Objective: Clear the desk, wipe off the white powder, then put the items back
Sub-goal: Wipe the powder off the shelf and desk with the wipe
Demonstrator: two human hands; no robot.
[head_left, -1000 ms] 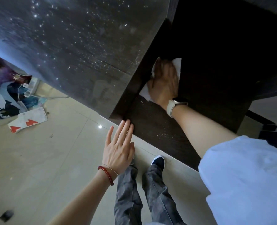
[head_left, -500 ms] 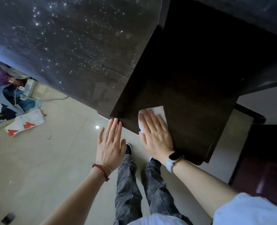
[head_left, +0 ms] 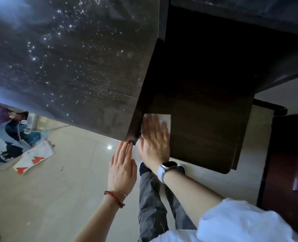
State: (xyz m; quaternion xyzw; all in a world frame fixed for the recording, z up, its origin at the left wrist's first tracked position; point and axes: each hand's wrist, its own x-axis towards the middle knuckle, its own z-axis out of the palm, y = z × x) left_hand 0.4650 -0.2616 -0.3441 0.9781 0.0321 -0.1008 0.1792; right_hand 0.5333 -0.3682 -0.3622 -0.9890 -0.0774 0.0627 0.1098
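Note:
A dark wooden desk has a raised upper top [head_left: 71, 63] speckled with white powder and a lower side shelf [head_left: 204, 123] that looks dark and clean. My right hand [head_left: 155, 138] lies flat on a white folded tissue [head_left: 165, 119], pressing it onto the shelf's front left corner beside the step of the upper top. My left hand [head_left: 122, 168] is held flat, fingers together, just below the desk's front edge, fingertips touching the corner. It holds nothing.
A pile of removed items [head_left: 10, 137] and a white packet with red triangles [head_left: 33, 158] lie on the tiled floor at the left. My legs and shoes [head_left: 153, 198] stand below the shelf. A dark door [head_left: 291, 172] is at the right.
My right hand dragged the tissue from deep on the shelf toward its front left corner. My left hand stayed under the edge there. The view shifted slightly.

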